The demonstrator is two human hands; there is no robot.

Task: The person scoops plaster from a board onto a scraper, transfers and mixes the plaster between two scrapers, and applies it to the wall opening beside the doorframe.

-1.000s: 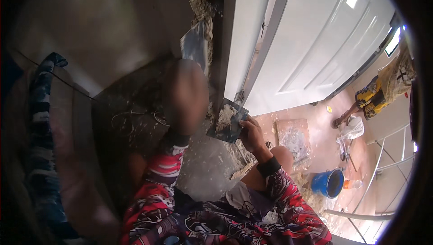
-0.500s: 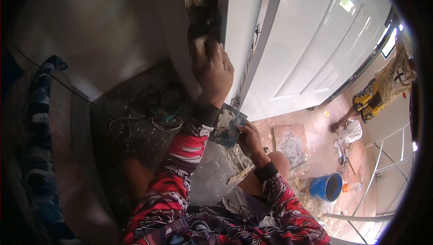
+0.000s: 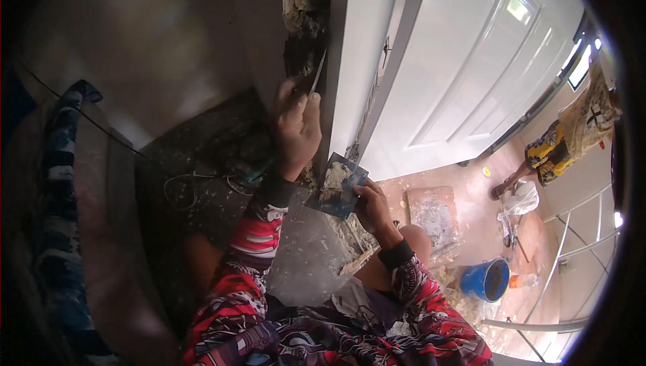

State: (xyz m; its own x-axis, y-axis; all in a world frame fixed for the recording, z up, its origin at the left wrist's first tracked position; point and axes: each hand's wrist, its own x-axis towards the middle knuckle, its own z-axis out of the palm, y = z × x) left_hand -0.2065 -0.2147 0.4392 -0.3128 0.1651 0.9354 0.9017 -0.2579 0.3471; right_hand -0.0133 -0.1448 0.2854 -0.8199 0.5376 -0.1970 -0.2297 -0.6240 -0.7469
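Note:
My left hand (image 3: 298, 127) is closed round a thin flat blade (image 3: 319, 70), seen nearly edge-on; its handle is hidden in my fingers. The blade points up beside a rough, dark gap (image 3: 304, 36) in the wall, next to the white door frame (image 3: 351, 49). My right hand (image 3: 374, 206) grips the edge of a small dark square board (image 3: 348, 199), its thumb on top. A lump of grey-beige mortar (image 3: 336, 176) lies on that board, which is held below and to the right of my left hand.
A white panelled door (image 3: 464, 70) stands open at the right. On the floor are a mortar-smeared board (image 3: 433, 218), a blue bucket (image 3: 486, 280) and a cable (image 3: 180, 187). Another person (image 3: 548, 154) is at the far right, near white metal bars (image 3: 565, 258).
My left hand has come down and slightly left, away from the wall gap, so the blade now shows. My right hand and the board have hardly moved.

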